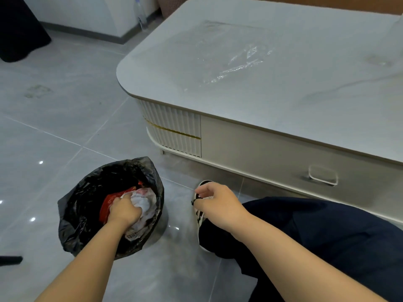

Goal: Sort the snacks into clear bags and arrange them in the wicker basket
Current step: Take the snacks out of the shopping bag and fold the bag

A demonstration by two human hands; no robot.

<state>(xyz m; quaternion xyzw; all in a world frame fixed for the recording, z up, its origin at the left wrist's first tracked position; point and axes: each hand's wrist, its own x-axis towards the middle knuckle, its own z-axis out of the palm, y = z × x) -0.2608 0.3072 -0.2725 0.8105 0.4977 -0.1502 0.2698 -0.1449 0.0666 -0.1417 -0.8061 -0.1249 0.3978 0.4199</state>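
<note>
The left hand grips crumpled white-and-red wrappers inside the black-lined bin. The right hand, loosely curled, holds nothing. Clear plastic bags lie on the pale table, edges indistinct.

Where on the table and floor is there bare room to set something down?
The table is bare along its near edge and right side; clear plastic covers the middle. Floor tiles left of the bin are open. It is crowded between bin and shoe, where the left hand and right hand work.
</note>
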